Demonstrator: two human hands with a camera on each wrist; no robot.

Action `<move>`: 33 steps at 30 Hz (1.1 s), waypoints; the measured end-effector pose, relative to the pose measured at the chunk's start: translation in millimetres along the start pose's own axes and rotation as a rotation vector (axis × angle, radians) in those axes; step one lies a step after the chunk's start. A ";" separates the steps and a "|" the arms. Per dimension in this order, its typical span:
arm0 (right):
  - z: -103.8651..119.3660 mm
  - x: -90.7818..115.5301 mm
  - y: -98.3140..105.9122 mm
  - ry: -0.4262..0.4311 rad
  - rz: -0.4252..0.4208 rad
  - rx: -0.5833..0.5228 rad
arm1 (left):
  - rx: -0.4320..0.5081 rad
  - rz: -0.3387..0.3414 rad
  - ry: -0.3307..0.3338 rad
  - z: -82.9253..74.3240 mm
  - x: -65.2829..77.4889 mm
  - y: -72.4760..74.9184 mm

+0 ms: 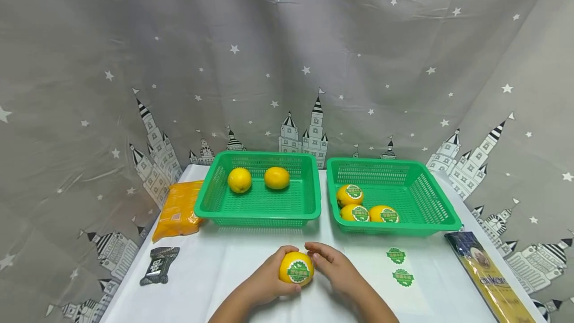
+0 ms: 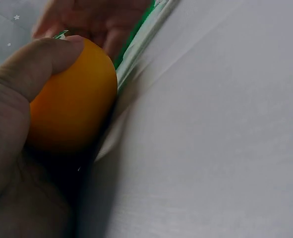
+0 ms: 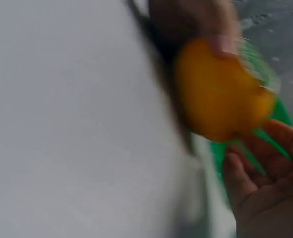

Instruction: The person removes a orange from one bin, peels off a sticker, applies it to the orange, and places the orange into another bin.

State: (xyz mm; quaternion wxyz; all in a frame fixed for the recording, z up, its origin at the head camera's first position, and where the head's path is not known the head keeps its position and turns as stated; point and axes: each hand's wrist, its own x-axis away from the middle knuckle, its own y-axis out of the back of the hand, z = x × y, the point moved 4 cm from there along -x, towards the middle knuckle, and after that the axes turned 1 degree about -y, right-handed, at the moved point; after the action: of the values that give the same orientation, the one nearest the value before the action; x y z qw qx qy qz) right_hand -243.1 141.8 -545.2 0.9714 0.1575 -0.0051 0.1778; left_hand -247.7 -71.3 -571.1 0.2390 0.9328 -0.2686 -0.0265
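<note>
My left hand (image 1: 267,279) grips a yellow lemon (image 1: 285,265) low over the front middle of the white table. A round green-and-white sticker (image 1: 298,271) on the fruit faces the head camera. In the left wrist view, the thumb lies across the top of the lemon (image 2: 77,109). Just to the fruit's right is my right hand (image 1: 339,271), its fingers loosely bent and holding nothing. The right wrist view has this hand's fingers (image 3: 280,141) close by the pointed end of the lemon (image 3: 215,94), which is blurred; whether they touch cannot be told.
The left green basket (image 1: 257,216) contains two plain lemons (image 1: 276,178). Three stickered lemons (image 1: 350,195) lie in the right green basket (image 1: 430,226). Two loose stickers (image 1: 402,277) sit on a backing sheet. Orange (image 1: 179,208) and black (image 1: 159,265) packets lie left, a long packet (image 1: 489,275) right.
</note>
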 end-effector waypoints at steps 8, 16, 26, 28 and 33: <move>36.1 32.7 132.8 0.158 -0.330 0.367 | 0.011 0.001 0.016 -0.4 3.9 0.2; 5.3 43.0 283.8 0.098 -0.495 0.706 | 0.017 0.001 0.012 -0.2 4.2 0.7; -45.7 32.1 313.0 -0.096 -0.252 0.753 | 0.025 -0.009 0.003 1.2 3.2 1.2; -44.9 33.5 314.0 -0.126 -0.230 0.764 | 0.027 -0.009 0.005 1.6 2.5 0.1; -39.6 33.0 312.6 -0.172 -0.179 0.819 | 0.028 -0.037 0.012 -0.8 2.1 0.3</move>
State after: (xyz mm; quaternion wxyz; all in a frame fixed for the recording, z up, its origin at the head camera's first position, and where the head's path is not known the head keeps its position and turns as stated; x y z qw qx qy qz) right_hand -322.6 442.7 -485.6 0.8363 0.5442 -0.0013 0.0662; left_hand -246.0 -72.3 -570.0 0.2271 0.9409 -0.2505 -0.0218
